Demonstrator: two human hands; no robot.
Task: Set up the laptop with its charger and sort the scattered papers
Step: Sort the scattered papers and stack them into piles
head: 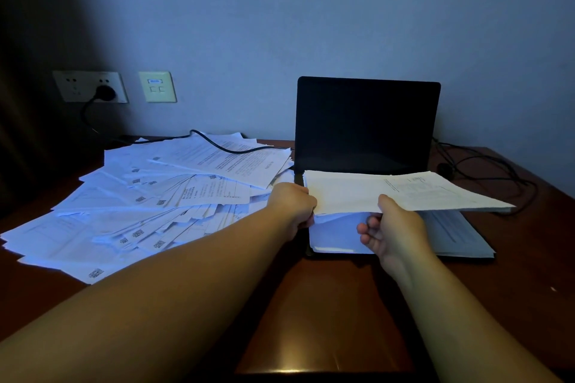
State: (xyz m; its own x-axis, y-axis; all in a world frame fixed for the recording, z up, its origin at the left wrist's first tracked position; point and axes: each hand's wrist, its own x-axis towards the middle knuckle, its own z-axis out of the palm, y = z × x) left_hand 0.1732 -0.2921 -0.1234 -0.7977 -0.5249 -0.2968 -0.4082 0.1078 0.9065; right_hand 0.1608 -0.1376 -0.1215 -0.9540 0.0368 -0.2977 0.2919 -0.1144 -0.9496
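My left hand (294,207) gripped left edge of gathered paper stack (401,193); right hand (392,228) pinched its near edge, thumb on top. Stack hovered over open laptop (367,124) keyboard, more sheets lying beneath. Scattered papers (161,193) fanned across counter (311,305) at left, charger cable (217,144) draped over them. Best to square edges, keep stack level, clear keyboard. Print unreadable; keyboard hidden; laptop charging port unseen.

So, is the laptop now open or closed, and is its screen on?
Open: the laptop has its lid upright against the wall. The screen is black, so it looks off. Papers held by both hands cover the keyboard.
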